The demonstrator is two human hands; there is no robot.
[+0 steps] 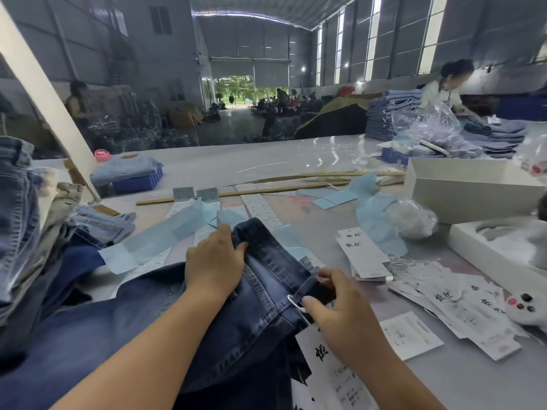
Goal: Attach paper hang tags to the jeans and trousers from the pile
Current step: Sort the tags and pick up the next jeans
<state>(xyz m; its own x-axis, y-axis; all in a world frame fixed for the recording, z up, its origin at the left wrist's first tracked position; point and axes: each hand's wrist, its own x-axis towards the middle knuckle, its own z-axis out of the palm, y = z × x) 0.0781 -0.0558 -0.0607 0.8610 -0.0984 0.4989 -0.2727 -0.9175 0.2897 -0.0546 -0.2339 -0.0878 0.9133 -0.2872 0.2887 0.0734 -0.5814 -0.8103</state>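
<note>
Dark blue jeans lie across the table in front of me, waistband toward the far side. My left hand grips the waistband, thumb curled over its edge. My right hand pinches a belt loop where a white string loop passes through. A white paper hang tag with black characters hangs from that string beside my right wrist. A pile of jeans and trousers rises at the left.
Loose hang tags lie stacked and scattered at the right, beside open white boxes. Light blue paper strips, size labels and wooden sticks cross the middle. A blue tray holds folded jeans. Another person works at stacked jeans far right.
</note>
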